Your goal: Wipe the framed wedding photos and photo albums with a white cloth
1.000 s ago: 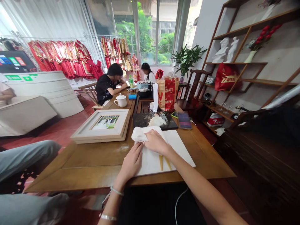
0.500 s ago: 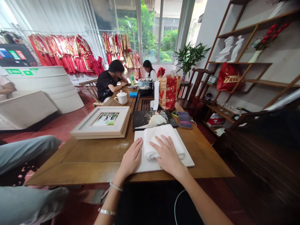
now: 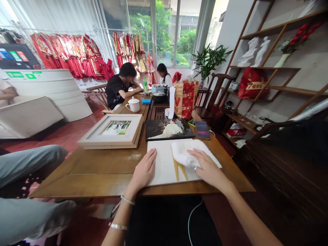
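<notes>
A white board [image 3: 162,164] lies flat on the wooden table [image 3: 102,171] near its front edge. My left hand [image 3: 143,171] rests palm down, fingers together, on the board's left edge. My right hand [image 3: 208,167] presses a folded white cloth [image 3: 183,153] onto the right part of the board. A yellow forked mark [image 3: 179,169] shows on the board just left of the cloth. Behind the board lies a dark photo print [image 3: 169,130].
A stack of pale picture frames [image 3: 112,131] sits at the left, a phone [image 3: 202,130] at the right. Farther off: a white teapot [image 3: 133,104], a red paper bag [image 3: 185,99], two seated people. Someone's grey-trousered legs [image 3: 28,164] are at my left; wooden shelves stand right.
My right hand has slid the cloth from the middle of the board to its right side, uncovering the yellow mark. My left hand stays on the left edge.
</notes>
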